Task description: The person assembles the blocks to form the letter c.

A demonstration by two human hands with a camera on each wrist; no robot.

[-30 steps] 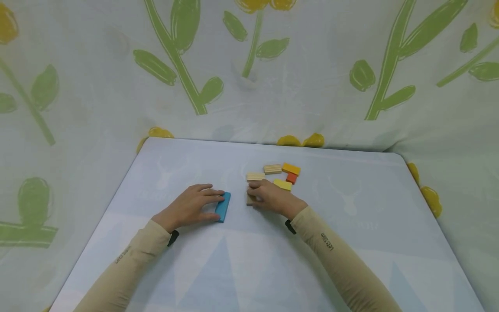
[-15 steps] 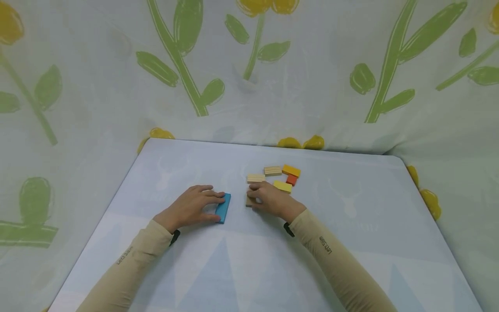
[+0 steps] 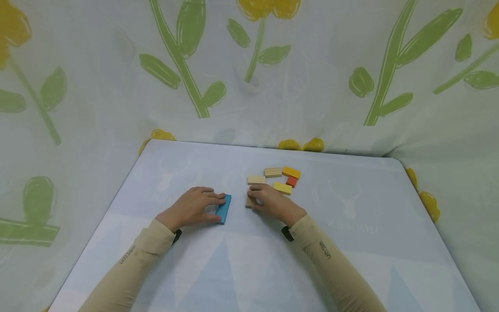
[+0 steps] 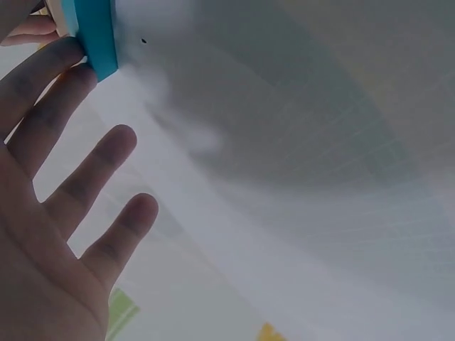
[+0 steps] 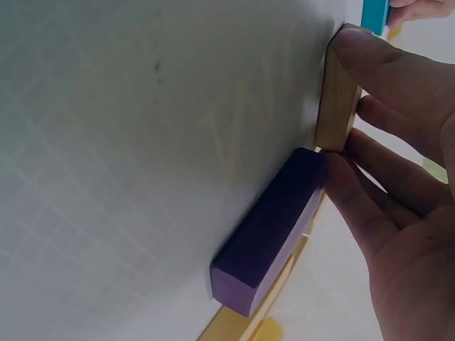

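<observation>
Lengthwise between thumb and fingers, my left hand (image 3: 192, 208) holds a flat blue block (image 3: 223, 209) that lies on the table. In the left wrist view two fingertips touch the end of the blue block (image 4: 98, 39), while the other two fingers stretch away from it. To the right, my right hand (image 3: 277, 203) pinches a plain wooden block (image 3: 250, 202) by its ends. The right wrist view shows the thumb at one end of the wooden block (image 5: 338, 99) and fingertips at the other. A purple block (image 5: 274, 227) lies right by those fingertips, hidden behind the hand in the head view.
Behind the right hand lie two pale ridged wooden blocks, one nearer (image 3: 256, 180) and one farther (image 3: 272, 172). Beside them are an orange block (image 3: 291, 172), a small red block (image 3: 291, 181) and a yellow block (image 3: 282, 188). A flower-printed curtain (image 3: 304, 99) hangs behind the white table (image 3: 351, 242).
</observation>
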